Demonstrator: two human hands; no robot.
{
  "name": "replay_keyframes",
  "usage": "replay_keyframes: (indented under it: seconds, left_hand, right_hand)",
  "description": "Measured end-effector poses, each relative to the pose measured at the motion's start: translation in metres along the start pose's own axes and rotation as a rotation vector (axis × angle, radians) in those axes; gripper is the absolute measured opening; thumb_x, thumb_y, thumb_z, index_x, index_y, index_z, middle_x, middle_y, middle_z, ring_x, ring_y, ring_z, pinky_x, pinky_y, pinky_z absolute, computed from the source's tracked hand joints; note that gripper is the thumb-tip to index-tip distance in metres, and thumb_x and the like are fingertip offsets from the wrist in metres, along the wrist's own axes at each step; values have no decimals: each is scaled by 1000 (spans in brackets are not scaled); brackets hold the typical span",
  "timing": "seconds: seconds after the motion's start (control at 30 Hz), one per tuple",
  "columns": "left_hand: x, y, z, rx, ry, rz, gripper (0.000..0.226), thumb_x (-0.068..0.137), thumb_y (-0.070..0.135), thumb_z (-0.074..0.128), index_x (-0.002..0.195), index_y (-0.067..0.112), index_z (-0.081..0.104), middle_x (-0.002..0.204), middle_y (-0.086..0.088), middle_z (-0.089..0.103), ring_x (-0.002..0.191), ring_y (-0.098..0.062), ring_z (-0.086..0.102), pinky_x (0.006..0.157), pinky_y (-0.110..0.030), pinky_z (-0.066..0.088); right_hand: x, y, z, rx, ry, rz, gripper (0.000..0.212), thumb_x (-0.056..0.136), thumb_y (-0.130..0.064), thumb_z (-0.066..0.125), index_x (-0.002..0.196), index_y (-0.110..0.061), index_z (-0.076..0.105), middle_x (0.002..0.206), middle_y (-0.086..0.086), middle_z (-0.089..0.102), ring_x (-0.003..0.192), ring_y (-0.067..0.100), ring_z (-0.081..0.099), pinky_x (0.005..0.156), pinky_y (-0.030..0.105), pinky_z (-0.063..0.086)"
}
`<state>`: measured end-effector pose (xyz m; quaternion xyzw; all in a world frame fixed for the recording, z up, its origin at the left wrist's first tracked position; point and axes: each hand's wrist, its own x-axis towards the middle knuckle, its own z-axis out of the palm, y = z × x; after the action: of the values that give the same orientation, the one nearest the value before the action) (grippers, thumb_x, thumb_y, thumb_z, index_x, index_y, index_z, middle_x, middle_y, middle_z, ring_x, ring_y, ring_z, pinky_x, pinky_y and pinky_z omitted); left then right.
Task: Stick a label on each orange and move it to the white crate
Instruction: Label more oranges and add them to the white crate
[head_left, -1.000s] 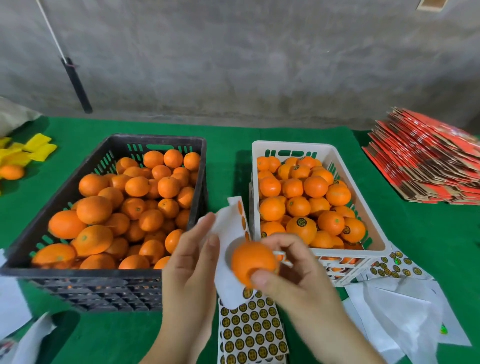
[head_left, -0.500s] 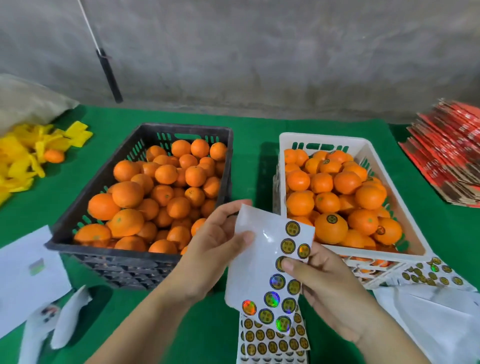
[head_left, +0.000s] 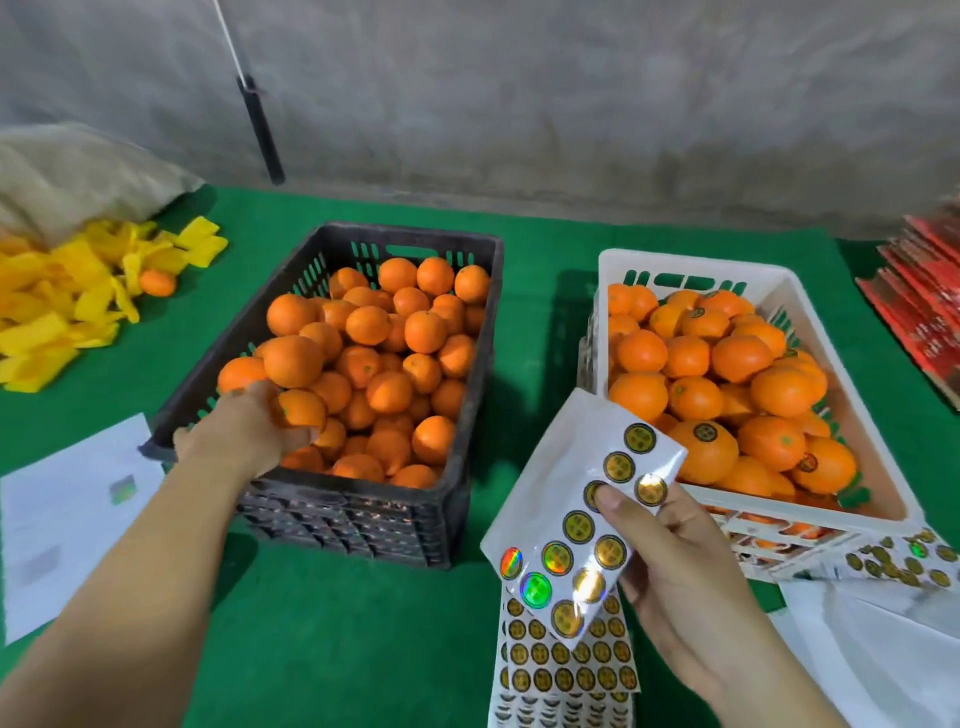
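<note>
Orange (head_left: 301, 409) gripped by left hand (head_left: 249, 431) in black crate (head_left: 363, 514) — axis unclear, right hand (head_left: 670, 571) holding label sheet (head_left: 576, 519)

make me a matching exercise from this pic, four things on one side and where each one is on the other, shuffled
Things:
1. sticker sheet
2. black crate
3. yellow wrappers
4. red cartons

Places:
a. far right edge of the table
b. far left of the table, by a sack
c. held in the right hand
d. left of the white crate, with the left hand reaching in

Pairs: 1-c, 2-d, 3-b, 4-a
</note>
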<state>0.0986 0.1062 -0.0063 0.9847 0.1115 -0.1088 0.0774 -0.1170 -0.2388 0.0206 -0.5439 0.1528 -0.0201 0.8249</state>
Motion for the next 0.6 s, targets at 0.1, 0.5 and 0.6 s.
replay_keyframes:
  seconds: [0.1, 0.5, 0.6]
  left_hand:
    - [-1, 9, -2, 25, 9, 6, 81, 76, 61, 82, 134, 19, 44, 115, -17, 68, 107, -40, 65, 91, -53, 54]
    - [-176, 107, 10, -1694, -932, 542, 70, 66, 56, 92, 126, 25, 75, 139, -6, 67, 132, -26, 62, 102, -40, 55]
    - [-201, 115, 16, -1759, -1025, 576, 60, 68, 47, 94, 121, 25, 78, 131, -11, 71, 122, -29, 68, 97, -39, 58]
  right_hand:
    - [1, 0, 6, 21, -19, 19, 29, 82, -25, 77, 112, -26, 80, 121, 12, 78, 107, 30, 77, 78, 32, 63]
    - [-3, -23, 4, -126, -183, -263, 63, 92, -14, 76, 148, -28, 52, 132, 8, 73, 118, 30, 72, 88, 34, 62]
    - [-15, -23, 4, -274, -76, -392, 72, 87, -22, 81, 145, -41, 43, 128, -1, 74, 100, 19, 78, 72, 27, 63]
